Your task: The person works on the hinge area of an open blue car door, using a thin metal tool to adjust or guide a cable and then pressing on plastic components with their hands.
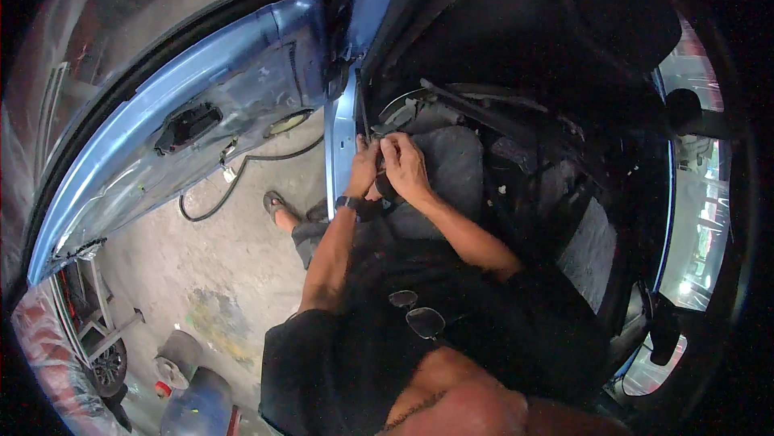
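Note:
Just inside the blue door sill (343, 146), my two hands are close together, nearly touching. My left hand (364, 170) has its fingers closed at the lower end of a thin dark strip (363, 105) that runs along the sill's inner edge. Beside it, my right hand (405, 168) is bent at the knuckles, fingertips pinched toward the left thumb. What sits between the fingertips is too small and dark to make out. Dark grey carpet (455, 162) lies right of my right hand, below uncovered dark parts of the car's interior.
The blue car door (193, 69) stands open at left, its inner panel bare. A black rubber seal (234, 186) hangs below it to the concrete floor (185, 250). My sandalled foot (278, 208) rests outside. A grey bucket (179, 351) and a blue drum (197, 408) stand lower left.

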Available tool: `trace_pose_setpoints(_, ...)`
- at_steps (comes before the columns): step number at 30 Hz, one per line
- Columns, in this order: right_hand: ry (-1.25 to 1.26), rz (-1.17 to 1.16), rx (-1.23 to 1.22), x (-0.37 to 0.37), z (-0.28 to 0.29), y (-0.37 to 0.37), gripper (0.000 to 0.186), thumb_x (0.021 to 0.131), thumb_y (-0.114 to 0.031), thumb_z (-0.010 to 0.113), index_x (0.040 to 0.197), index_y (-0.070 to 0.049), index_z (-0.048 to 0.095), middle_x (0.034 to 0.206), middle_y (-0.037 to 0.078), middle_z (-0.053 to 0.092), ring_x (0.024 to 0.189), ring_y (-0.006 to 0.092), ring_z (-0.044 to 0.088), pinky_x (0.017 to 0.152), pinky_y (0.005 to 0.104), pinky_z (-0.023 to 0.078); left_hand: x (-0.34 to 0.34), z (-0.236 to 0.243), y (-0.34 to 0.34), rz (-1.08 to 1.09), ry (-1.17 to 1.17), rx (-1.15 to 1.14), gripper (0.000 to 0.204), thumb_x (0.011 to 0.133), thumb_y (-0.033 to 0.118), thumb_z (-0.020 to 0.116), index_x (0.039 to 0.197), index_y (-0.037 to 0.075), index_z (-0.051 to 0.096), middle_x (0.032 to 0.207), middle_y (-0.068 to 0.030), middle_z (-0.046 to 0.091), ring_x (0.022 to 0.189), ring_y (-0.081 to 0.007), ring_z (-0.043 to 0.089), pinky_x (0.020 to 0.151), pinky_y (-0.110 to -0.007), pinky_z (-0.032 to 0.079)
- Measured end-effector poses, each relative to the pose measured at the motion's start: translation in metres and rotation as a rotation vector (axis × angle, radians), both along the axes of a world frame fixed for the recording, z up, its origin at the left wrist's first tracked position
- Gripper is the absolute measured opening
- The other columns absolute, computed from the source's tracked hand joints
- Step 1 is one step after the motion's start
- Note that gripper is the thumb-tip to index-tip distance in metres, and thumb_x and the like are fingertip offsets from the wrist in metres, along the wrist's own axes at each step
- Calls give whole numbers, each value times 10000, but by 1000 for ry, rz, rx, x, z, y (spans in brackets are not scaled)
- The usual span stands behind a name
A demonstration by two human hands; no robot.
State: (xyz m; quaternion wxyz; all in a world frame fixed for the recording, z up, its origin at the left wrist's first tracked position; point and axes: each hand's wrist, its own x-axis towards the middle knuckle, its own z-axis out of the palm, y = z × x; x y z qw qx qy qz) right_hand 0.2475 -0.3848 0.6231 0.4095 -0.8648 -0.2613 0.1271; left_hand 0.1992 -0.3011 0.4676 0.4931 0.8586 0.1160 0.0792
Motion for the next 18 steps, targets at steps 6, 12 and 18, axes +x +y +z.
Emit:
trace_pose_setpoints(6,207,172,-105,1,-27,-38,379,889,-334,577,810,35,608,658,194,580,595,314,567,613,392,459,-10,33,1,9,185,186,354,937,341,444,1118,82,604,753,-203,635,652,-383,620,550,-461,475)
trace_pose_setpoints(12,286,225,29,13,-24,-39,402,903,-335,567,734,28,597,623,188,553,545,253,503,549,374,398,0,48,5,210,300,135,565,939,437,430,687,-21,644,672,-258,610,641,-431,610,594,-499,479)
trace_pose_setpoints(18,294,221,-2,23,-47,-42,417,903,-345,571,721,30,587,586,162,512,545,183,474,542,361,389,9,64,7,231,366,92,574,942,446,417,720,-22,663,683,-260,613,673,-428,620,602,-495,486)
